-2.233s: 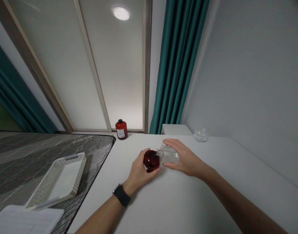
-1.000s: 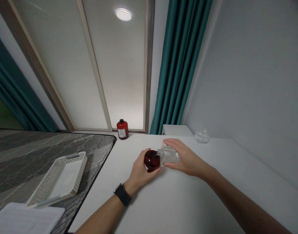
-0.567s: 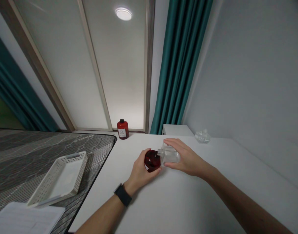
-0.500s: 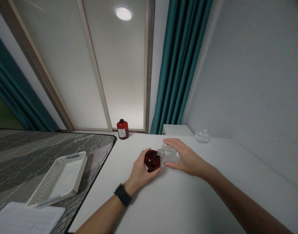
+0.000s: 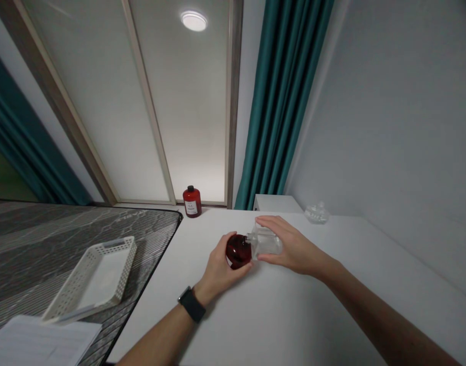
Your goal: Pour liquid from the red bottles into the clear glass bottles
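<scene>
left hand [image 5: 219, 269]: red bottle [image 5: 238, 250] | right hand [image 5: 297, 250]: tipped clear bottle [image 5: 266, 244] | contents unclear

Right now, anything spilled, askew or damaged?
Nothing damaged stands out, and I see no puddle on the white tabletop, though parts are hidden. The clear, narrow-necked bottle is tipped sideways, neck toward the glossy, round, dark red bottle, but it's held in the right hand, not fallen; the left hand grips the red one.

White basket [image 5: 99, 279] and paper sheets [image 5: 38, 343]
</scene>
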### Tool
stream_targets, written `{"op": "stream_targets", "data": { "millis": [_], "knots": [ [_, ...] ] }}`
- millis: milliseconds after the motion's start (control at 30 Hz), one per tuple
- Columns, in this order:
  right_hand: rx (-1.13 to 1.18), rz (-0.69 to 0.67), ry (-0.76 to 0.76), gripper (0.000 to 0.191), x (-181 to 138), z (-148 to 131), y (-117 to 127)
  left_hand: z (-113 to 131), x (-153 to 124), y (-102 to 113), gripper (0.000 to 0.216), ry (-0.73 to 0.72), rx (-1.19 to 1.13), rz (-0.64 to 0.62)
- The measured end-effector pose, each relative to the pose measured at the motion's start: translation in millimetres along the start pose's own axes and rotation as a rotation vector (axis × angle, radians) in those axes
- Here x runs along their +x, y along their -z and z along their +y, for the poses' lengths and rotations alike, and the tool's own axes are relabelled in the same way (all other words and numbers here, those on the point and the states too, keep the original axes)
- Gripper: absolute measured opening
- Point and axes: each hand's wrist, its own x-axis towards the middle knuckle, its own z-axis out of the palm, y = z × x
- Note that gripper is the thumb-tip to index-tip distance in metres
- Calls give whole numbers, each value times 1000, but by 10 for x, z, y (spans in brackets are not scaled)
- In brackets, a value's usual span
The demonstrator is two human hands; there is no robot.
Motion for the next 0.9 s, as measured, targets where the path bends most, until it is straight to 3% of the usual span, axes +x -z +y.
{"op": "stream_targets", "data": {
  "millis": [900],
  "knots": [
    [-9, -38, 2, 71, 26, -7, 45, 12, -9, -19, 72, 33, -48, -9]
  ]
}}
